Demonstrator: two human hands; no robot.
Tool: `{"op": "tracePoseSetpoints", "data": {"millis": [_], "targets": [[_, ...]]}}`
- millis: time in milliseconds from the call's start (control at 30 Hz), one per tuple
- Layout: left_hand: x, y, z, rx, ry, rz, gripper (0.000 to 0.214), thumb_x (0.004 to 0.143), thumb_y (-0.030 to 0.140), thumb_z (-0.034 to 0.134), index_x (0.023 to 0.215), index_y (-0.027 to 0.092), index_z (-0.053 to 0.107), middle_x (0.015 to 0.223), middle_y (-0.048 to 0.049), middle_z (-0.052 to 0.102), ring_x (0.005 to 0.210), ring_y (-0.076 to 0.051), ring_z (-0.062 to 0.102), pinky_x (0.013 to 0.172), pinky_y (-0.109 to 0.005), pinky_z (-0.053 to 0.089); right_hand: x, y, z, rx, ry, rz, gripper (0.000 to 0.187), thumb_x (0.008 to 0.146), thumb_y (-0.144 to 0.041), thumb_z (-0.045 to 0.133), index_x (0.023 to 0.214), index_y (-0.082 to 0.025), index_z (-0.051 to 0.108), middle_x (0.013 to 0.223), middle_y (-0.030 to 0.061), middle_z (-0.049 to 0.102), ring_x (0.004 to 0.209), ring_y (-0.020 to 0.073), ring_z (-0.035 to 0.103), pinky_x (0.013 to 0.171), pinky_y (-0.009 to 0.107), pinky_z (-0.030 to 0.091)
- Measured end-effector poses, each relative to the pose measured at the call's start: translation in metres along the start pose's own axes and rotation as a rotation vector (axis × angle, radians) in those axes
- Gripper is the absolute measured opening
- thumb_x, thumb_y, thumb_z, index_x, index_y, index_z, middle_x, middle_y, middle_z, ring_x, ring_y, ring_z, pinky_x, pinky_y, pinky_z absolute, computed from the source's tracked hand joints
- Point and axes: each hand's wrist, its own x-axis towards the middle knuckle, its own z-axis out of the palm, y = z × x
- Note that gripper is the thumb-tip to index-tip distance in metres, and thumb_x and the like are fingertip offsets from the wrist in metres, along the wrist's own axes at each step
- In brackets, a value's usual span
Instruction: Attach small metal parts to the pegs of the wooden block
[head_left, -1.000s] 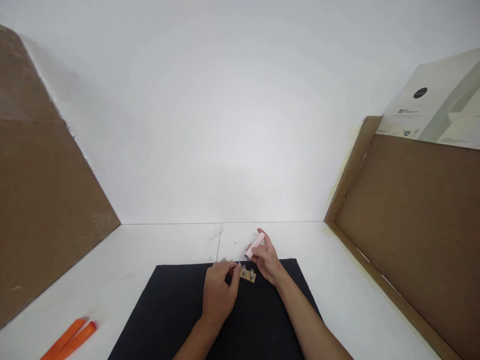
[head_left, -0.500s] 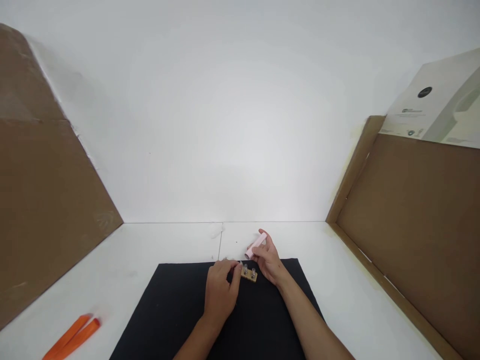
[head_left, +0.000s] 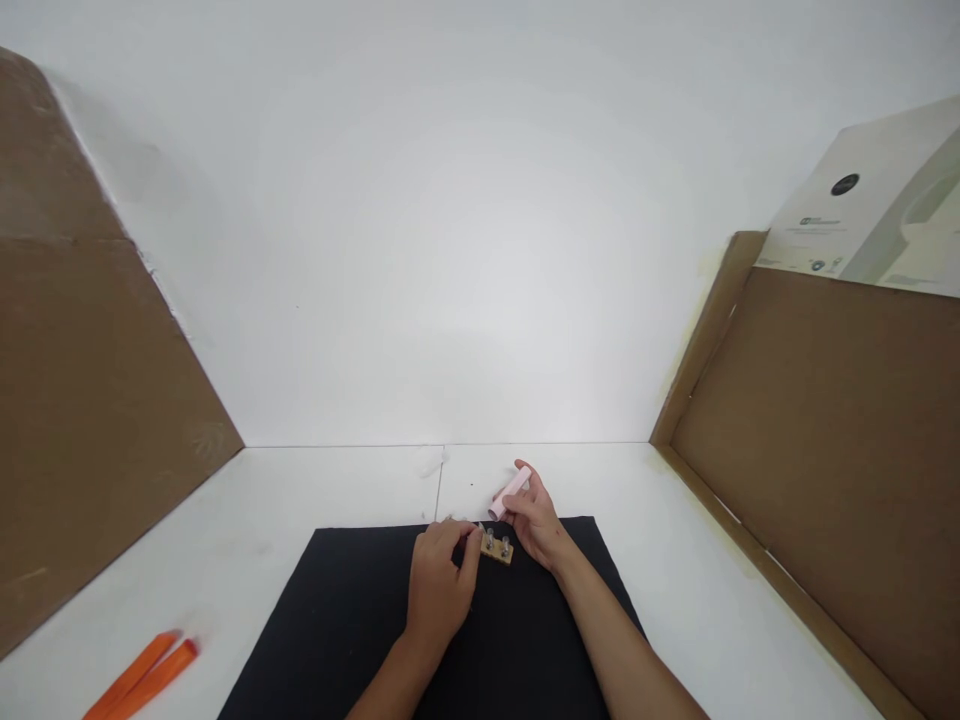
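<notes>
Left hand (head_left: 439,590): knuckles up, fingers curled forward, fingertips (head_left: 471,535) at the left end of the tan board (head_left: 496,554). Contact looks likely, but the hand hides the fingertips' underside, so can't tell if it's grasping anything or just resting there.

Right hand (head_left: 534,527): clear grip on a pink cylinder (head_left: 511,494), held between thumb and fingers. Cylinder is tilted, with its lower end just above and beyond the board, near the posts but not touching them as far as this view shows.

Board sits flat on the black mat (head_left: 337,620), close to its far edge and between the hands. It's small, with two upright clear-topped posts (head_left: 489,541) side by side. Details are too small to resolve.

Handling call: a pinch around the cylinder's middle keeps both ends free, and light fingertip pressure should stop the board skating on the mat.

Further out: two orange strips (head_left: 142,677) lie on the white table (head_left: 225,530), off the mat at lower left. Cardboard panels (head_left: 90,380) stand at the left and right, with a white wall (head_left: 375,250) behind.
</notes>
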Motion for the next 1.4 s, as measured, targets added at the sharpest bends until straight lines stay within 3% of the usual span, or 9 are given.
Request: {"op": "tracePoseSetpoints", "data": {"millis": [1400], "targets": [[-0.0013, 0.0, -0.0002, -0.022, -0.028, -0.012, 0.022, 0.095, 0.029, 0.046, 0.087, 0.02, 0.064, 0.084, -0.0036, 0.067, 0.08, -0.02, 0.06, 0.074, -0.033, 0.043, 0.0019, 0.0021, -0.0024, 0.013, 0.053, 0.006, 0.075, 0.062, -0.016, 0.079, 0.123, -0.026, 0.035, 0.074, -0.0036, 0.068, 0.062, 0.0155, 0.065, 0.058, 0.026, 0.047]]}}
